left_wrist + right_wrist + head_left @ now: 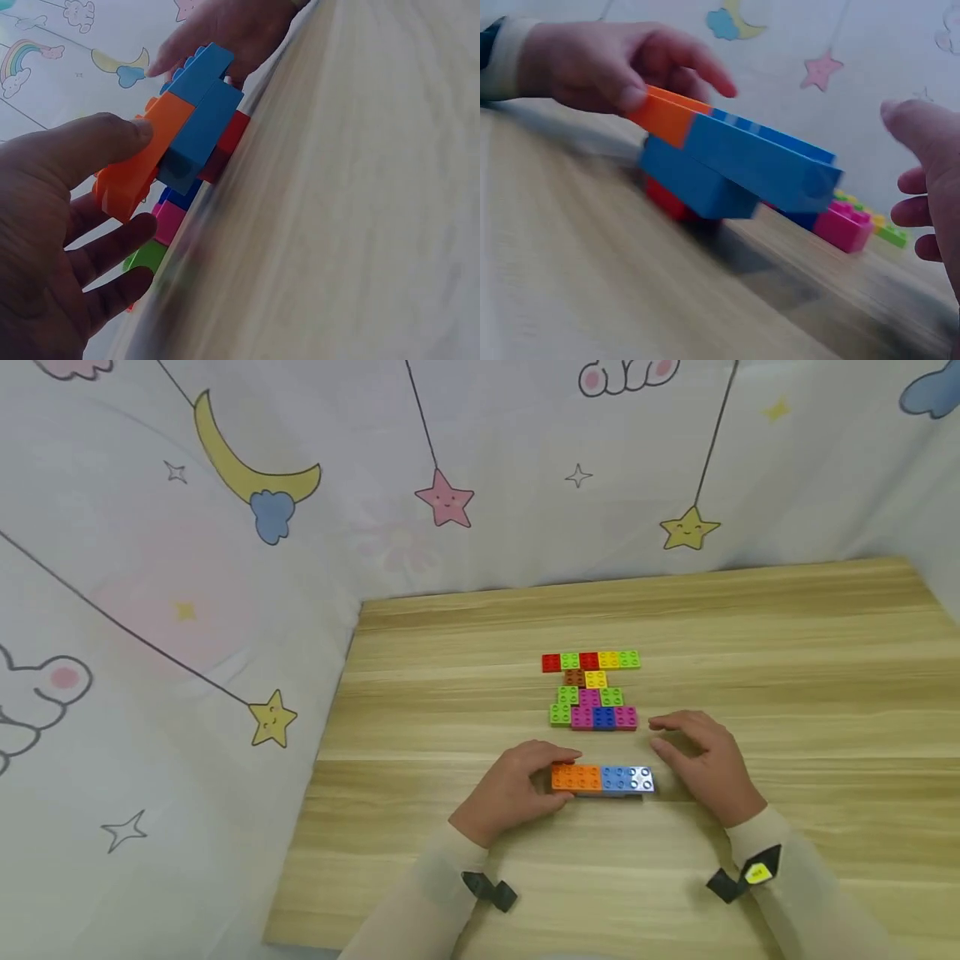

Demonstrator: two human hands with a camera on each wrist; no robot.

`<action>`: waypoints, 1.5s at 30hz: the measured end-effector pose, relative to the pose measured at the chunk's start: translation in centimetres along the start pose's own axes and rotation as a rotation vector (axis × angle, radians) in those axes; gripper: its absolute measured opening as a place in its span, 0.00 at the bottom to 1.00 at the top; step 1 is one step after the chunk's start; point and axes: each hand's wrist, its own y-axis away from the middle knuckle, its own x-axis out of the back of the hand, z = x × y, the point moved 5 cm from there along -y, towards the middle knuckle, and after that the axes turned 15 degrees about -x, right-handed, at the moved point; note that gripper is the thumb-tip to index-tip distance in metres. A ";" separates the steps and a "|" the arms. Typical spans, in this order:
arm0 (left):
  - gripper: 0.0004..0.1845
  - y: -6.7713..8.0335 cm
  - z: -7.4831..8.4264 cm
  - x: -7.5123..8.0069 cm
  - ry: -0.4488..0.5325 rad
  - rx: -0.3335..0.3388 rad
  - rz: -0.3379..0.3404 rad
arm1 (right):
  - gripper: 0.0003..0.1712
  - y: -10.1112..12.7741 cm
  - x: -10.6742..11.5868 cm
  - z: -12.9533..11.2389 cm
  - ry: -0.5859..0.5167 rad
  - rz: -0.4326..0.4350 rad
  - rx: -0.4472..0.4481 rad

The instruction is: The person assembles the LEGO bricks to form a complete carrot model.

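Fingers [557,752] pinch one stack [588,778] near four brick rows [589,697].

Red brick [225,148] largely hidden beneath orange brick [576,777] and blue bricks [618,778] in the head view, right hand [943,169] cut off by the right wrist view's edge, tabletop [592,262] blurred there, print on yellow label [759,873] too small to read

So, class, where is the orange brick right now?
In the head view, the orange brick is immediately left of the upper light-blue brick, pinched by the left hand.
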 end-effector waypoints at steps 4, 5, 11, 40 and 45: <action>0.25 -0.2 -0.1 -0.2 -0.022 0.019 -0.001 | 0.20 -2.5 0.0 0.9 0.037 -0.013 -0.013; 0.24 -0.2 -0.2 -0.3 -0.029 0.022 0.000 | 0.22 -3.1 -0.1 1.1 0.049 -0.023 -0.005; 0.20 -0.4 -0.4 -0.4 -0.042 0.028 0.052 | 0.26 -4.9 -1.1 0.9 0.157 -0.065 0.072; 0.20 -0.3 -1.8 0.3 -0.018 0.102 0.176 | 0.23 0.1 0.3 -3.2 0.095 -0.037 0.299; 0.20 -0.2 -1.8 0.4 -0.019 0.111 0.172 | 0.23 0.3 -0.2 -3.4 0.109 -0.057 0.332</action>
